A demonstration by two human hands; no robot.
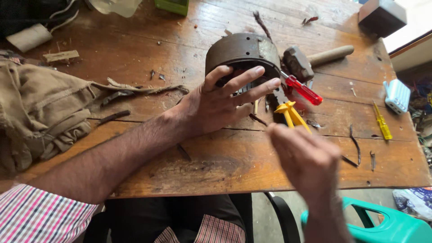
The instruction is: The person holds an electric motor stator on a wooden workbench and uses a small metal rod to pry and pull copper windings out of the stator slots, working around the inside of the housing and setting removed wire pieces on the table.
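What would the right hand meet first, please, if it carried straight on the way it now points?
Most likely the yellow tool just ahead of the right hand, which points up and slightly left. Beyond that lie the red-handled screwdriver and the round metal part. Whether the fingertips already touch the tool is unclear.

Two bare hands, left hand [211, 105] and right hand [306, 159], hairy bare forearms, left arm with a pink, white and dark checked sleeve [38, 216] rolled near the elbow, matching shirt hem over dark trousers [180, 216].
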